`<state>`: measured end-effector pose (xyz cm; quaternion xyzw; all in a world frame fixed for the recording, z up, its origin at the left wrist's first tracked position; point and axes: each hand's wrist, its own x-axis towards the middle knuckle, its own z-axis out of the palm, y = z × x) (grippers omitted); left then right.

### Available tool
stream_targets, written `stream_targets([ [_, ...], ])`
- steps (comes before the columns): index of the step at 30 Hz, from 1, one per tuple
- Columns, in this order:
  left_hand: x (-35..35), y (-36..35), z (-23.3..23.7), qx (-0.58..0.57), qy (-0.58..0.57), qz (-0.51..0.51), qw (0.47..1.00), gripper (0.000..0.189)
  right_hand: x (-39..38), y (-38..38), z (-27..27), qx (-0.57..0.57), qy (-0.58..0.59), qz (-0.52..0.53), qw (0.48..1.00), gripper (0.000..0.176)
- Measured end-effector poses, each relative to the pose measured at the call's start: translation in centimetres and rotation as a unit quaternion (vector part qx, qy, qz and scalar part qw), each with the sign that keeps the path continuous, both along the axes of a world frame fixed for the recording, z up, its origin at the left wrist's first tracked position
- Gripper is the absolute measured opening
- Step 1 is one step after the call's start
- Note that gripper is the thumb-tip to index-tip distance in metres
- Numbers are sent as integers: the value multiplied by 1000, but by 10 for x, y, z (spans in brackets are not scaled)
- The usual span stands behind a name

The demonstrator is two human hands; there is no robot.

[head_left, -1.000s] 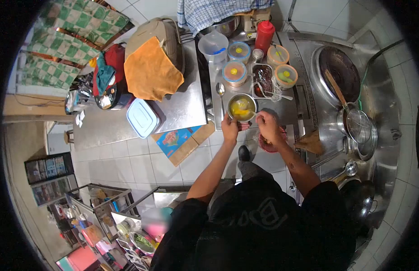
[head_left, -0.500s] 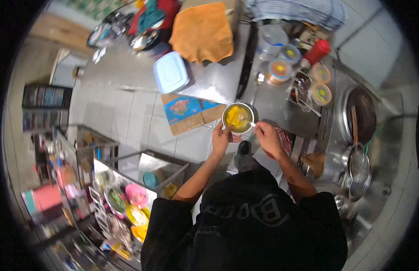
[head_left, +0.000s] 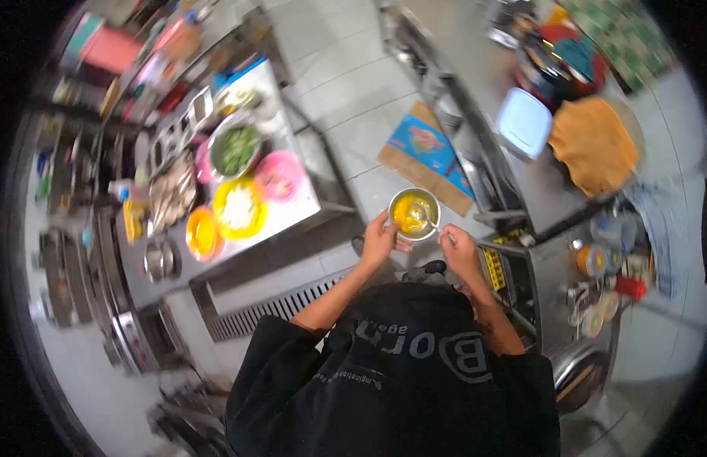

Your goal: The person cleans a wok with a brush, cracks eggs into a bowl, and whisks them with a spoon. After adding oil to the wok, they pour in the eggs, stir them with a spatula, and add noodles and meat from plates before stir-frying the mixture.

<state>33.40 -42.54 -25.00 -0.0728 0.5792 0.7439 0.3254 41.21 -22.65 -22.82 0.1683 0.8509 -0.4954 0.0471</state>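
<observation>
The left hand [head_left: 380, 241] is clamped on the near side of a small metal bowl [head_left: 414, 214], fingers wrapped up its wall, and holds it in the air in front of the body, over the tiled floor [head_left: 353, 99] and clear of any surface. The bowl is level and holds yellow liquid [head_left: 405, 219]. The right hand [head_left: 460, 251], just beside the bowl on its right, is closed on the handle of a thin metal utensil [head_left: 430, 222] whose head dips into the liquid; whether it is a spoon or a fork cannot be told. The two hands are near each other with the bowl between them. To the left stands a steel surface [head_left: 302, 199] carrying a green-filled dish [head_left: 237, 148], a pink plate [head_left: 281, 175], a yellow plate [head_left: 239, 209] and an orange bowl [head_left: 203, 232]. Beyond the bowl a sheet of cardboard [head_left: 426, 156] lies on the floor. To the right, another surface [head_left: 555, 202] bears a blue-lidded box [head_left: 523, 122] and an orange cloth [head_left: 593, 145].
</observation>
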Motion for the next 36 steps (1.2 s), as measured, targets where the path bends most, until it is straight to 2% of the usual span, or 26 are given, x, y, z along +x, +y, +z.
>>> stream_targets([
  [1,-2,-21,-1,-1,-3,33,999,44,-13,-13,-5,-1,-3,33,999,21],
  [3,-13,-54,-3,-3,-2,67,998,45,-44,-34,-18,-107,68,121,985,19],
  [4,-17,-70,0,10,-5,105,994,45,-58,-55,-5,-63,40,85,994,21],
  [5,-22,-87,0,14,-6,125,992,45,-72,-68,-8,-60,37,104,992,21],
  [7,-28,-121,-2,11,-15,162,987,44,-99,-94,-12,-60,-5,225,973,23],
  [9,-35,-150,-6,16,-4,190,982,43,-120,-124,-10,-48,29,221,974,23],
  [12,-41,-183,-5,24,11,228,973,42,-149,-160,-6,-35,-31,296,954,19],
  [14,-47,-203,-2,36,28,250,967,41,-165,-186,0,-47,-5,250,967,19],
  [15,-49,-210,0,39,24,260,965,41,-173,-193,-2,-44,-10,260,965,19],
  [17,-55,-220,5,15,16,297,955,40,-191,-204,-6,-83,-8,358,930,19],
  [21,-67,-238,9,14,14,322,946,41,-221,-227,2,-46,-42,356,932,18],
  [24,-76,-240,9,19,13,369,929,40,-254,-237,-12,-103,19,402,910,19],
  [26,-78,-238,9,18,6,394,919,39,-275,-236,-21,-86,-57,503,858,19],
  [27,-81,-239,7,10,3,413,911,39,-282,-242,-17,-89,-59,516,850,19],
  [29,-87,-236,6,-1,3,446,895,38,-296,-253,0,-77,-20,451,889,20],
  [30,-89,-233,6,-2,-7,454,891,39,-307,-254,1,-81,-22,462,883,20],
  [32,-93,-226,7,-6,-19,470,882,39,-329,-255,1,-78,-73,567,817,22],
  [36,-102,-213,6,-18,-13,518,855,38,-351,-260,2,-45,-8,595,802,19],
])
